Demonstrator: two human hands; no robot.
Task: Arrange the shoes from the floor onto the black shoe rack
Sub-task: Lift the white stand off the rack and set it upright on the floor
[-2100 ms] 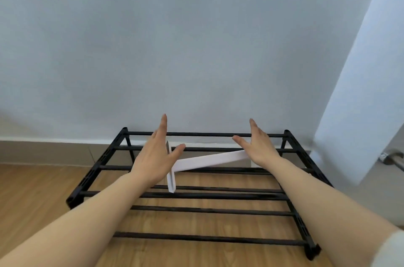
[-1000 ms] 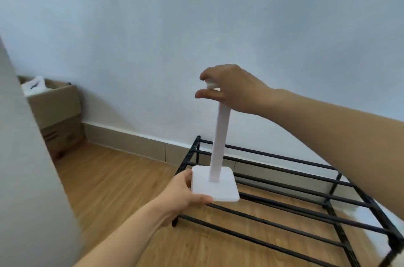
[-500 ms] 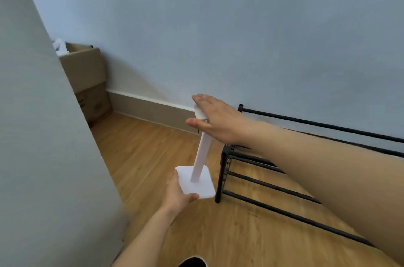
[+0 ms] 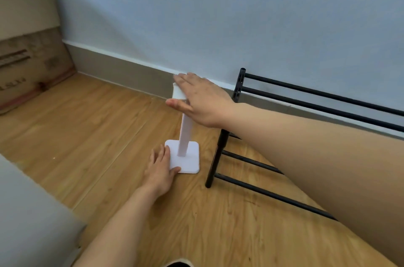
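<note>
The black shoe rack [image 4: 219,153] stands empty against the wall at the right, only its left end in view. Just left of it a white stand [image 4: 185,133] with a square base sits upright on the wooden floor. My left hand [image 4: 159,173] lies at the base's left edge, its thumb over the base's near corner. My right hand [image 4: 203,100] rests flat on top of the post, fingers stretched out. A dark shoe tip with a pale rim [image 4: 178,264] peeks in at the bottom edge.
Stacked cardboard boxes [image 4: 28,48] fill the far left corner by the wall. A grey padded surface [image 4: 26,223] takes up the near left. A skirting board [image 4: 122,74] runs along the wall behind the stand.
Both hands lifted the white stand off the rack, carried it left and lowered it. Its base now rests on the floor beside the rack's left leg. The view swung left and down.
</note>
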